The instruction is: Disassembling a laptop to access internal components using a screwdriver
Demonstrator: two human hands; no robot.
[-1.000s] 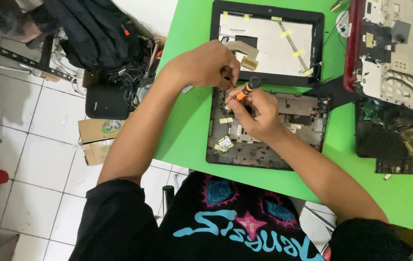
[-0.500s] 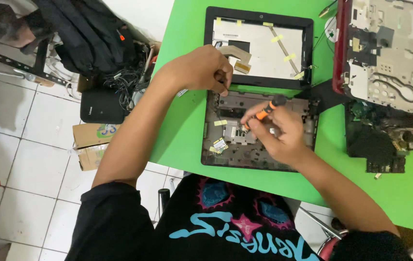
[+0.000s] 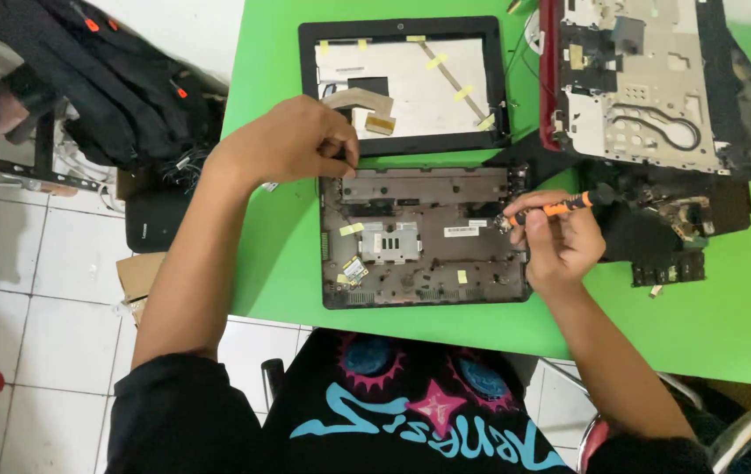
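An opened laptop lies on the green table (image 3: 279,263): a dark base shell (image 3: 424,241) near me and its screen panel (image 3: 411,83) folded flat behind it. My left hand (image 3: 292,140) rests on the base's upper left corner, by the hinge, fingers curled onto the edge. At the base's right edge my right hand (image 3: 556,237) grips an orange and black screwdriver (image 3: 560,209), whose tip points left at the shell's right rim.
A second, stripped laptop chassis (image 3: 648,79) with red trim lies at the back right, above dark loose parts (image 3: 670,233). Black bags (image 3: 103,79) and a cardboard box (image 3: 138,276) sit on the tiled floor to the left.
My right hand has carried the screwdriver from the middle of the base to its right edge. The left hand has stayed at the upper left corner.
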